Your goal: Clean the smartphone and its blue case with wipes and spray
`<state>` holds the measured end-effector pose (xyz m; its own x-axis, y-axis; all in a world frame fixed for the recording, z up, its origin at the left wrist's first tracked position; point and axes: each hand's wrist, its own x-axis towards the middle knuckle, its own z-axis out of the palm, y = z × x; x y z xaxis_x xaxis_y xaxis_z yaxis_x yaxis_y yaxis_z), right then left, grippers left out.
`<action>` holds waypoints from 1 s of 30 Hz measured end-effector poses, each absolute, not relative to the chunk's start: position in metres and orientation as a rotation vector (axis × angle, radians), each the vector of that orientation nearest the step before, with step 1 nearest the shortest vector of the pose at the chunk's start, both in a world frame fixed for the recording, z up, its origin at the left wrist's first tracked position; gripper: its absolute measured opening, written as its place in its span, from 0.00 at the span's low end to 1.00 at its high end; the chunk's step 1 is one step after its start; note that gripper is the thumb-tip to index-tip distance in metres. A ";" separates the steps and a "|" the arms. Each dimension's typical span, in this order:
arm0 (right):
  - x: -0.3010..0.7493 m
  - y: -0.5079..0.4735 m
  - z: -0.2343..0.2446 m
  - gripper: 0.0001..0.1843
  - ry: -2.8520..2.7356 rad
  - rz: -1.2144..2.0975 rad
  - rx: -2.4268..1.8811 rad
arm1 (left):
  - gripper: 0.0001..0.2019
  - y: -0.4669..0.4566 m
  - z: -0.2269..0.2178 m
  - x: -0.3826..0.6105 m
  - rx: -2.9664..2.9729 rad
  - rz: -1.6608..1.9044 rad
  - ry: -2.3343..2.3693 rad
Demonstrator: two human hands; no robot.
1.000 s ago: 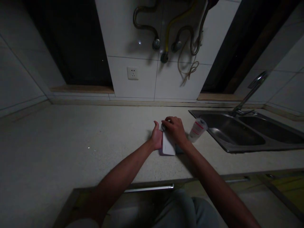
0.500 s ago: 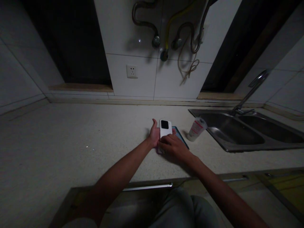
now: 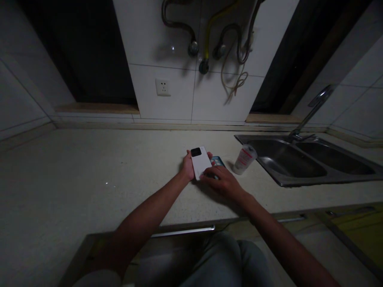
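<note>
Swinging: your white phone (image 3: 201, 164) has turned in the last half second. Its far end, with the black camera block (image 3: 196, 152), now leans to the left, where it pointed straight away from you before.
Left hand: your left hand (image 3: 187, 167) has stayed at the phone's left edge all through, and its fingers are now wrapped under the phone and closed on it.
Right hand: a second ago your right hand (image 3: 224, 182) covered the phone's far end, then it slid back to the near end. Now its fingers are bent at the phone's near right corner, but you cannot tell from here whether they pinch it or only rest on it.
Phone's place: back side up and tilted, it seems raised a little off the tabletop (image 3: 89, 171), near the middle and left of the sink (image 3: 287, 161).
Teal-edged flat thing (image 3: 218, 160): half a second ago it lay in plain sight just right of the phone. Now only a corner shows between the phone and your right knuckles, too little to say what it is.
Meaning: by the look of it, the phone has come away from the teal-edged thing and your left hand carries its weight.
Nearby: the white bottle (image 3: 243, 157) with a red label leans by the sink's rim, apart from both hands.
</note>
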<state>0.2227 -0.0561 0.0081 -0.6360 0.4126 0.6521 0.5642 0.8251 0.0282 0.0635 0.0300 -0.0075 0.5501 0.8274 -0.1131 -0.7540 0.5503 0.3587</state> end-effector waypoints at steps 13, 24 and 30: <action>0.215 -0.047 0.013 0.08 -2.127 -0.259 -0.762 | 0.42 0.034 -0.011 0.063 0.373 0.907 0.389; 0.200 -0.048 0.019 0.07 -2.023 -0.100 -0.846 | 0.40 0.033 -0.003 0.062 0.306 0.941 0.433; 0.226 -0.052 0.010 0.09 -1.830 0.050 -1.013 | 0.38 0.032 -0.002 0.062 0.238 1.001 0.413</action>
<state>0.2261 -0.0521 0.0099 -0.1469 0.6550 0.7412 0.6139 0.6480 -0.4509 0.0618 0.0320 -0.0017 0.4716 0.8522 -0.2264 -0.7637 0.5231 0.3783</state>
